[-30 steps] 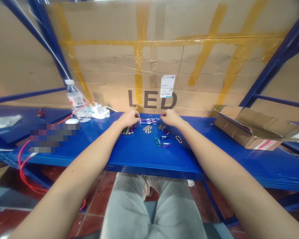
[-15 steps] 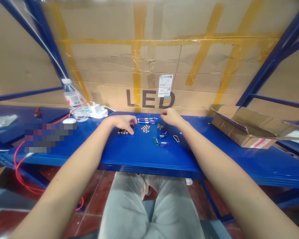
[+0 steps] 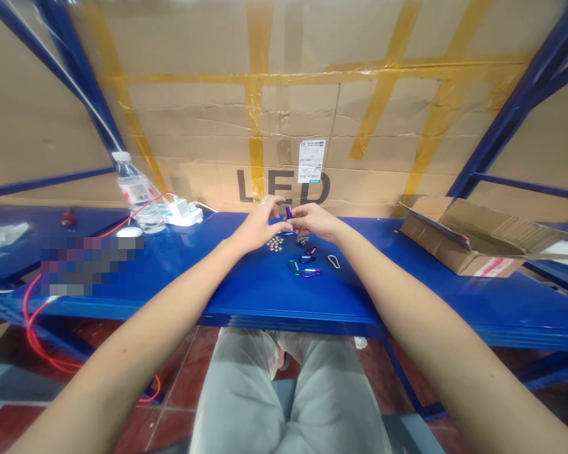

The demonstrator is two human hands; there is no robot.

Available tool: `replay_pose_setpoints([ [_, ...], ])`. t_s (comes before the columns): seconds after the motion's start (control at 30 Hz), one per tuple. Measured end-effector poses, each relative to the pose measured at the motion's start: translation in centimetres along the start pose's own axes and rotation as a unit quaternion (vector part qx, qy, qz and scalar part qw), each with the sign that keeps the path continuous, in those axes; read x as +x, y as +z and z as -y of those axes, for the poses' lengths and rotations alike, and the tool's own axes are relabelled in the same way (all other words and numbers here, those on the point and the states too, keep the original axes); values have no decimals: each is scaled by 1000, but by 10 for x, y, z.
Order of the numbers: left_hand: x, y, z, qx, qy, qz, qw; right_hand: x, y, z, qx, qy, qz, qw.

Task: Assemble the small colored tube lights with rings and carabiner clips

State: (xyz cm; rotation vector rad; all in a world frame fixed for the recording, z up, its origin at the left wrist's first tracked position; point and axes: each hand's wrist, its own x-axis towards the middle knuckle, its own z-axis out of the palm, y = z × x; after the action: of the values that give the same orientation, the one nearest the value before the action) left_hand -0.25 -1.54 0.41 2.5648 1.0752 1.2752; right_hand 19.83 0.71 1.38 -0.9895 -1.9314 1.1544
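A short purple metal tube stands roughly upright between my hands, just above the back of the blue table. My left hand has its thumb at the tube's lower end and its fingers curled beside the top. From the other side my right hand closes its fingertips on the tube; whether they hold a small part too is hidden. Below my hands lie several small silver round pieces and a little heap of metal parts. Closer to me are a green carabiner, a purple carabiner and a silver carabiner.
An open cardboard box sits on the right of the blue table. At left are a water bottle, a white power strip and a red cable. A large taped carton rises behind the table.
My left hand has moved right from the left-hand group of tubes toward my right hand. The purple tube now shows between both hands. My right hand has shifted slightly left and down.
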Motion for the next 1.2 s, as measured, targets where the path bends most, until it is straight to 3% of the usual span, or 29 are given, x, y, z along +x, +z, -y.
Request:
replay_pose_setpoints([
  [0.07, -1, -7, 9, 32, -26, -1, 999, 1, -5, -3, -27, 11, -37, 999],
  [0.17, -5, -15, 25, 60, -76, 130, 987, 3, -9, -6, -50, 23, -69, 996],
  [0.27, -8, -14, 34, 64, -75, 194, 976, 4, -8, -7, -48, 20, -65, 997],
  [0.6, -6, 12, 29, 115, 76, 184, 973, 7, 2, -7, -60, 9, -79, 995],
  [0.87, -1, 23, 28, 164, 40, 204, 964, 8, -1, -8, -69, 3, -89, 994],
  [1.2, 2, 23, 23, 111, 4, 223, 969, 6, -1, -6, -98, 4, -79, 992],
])
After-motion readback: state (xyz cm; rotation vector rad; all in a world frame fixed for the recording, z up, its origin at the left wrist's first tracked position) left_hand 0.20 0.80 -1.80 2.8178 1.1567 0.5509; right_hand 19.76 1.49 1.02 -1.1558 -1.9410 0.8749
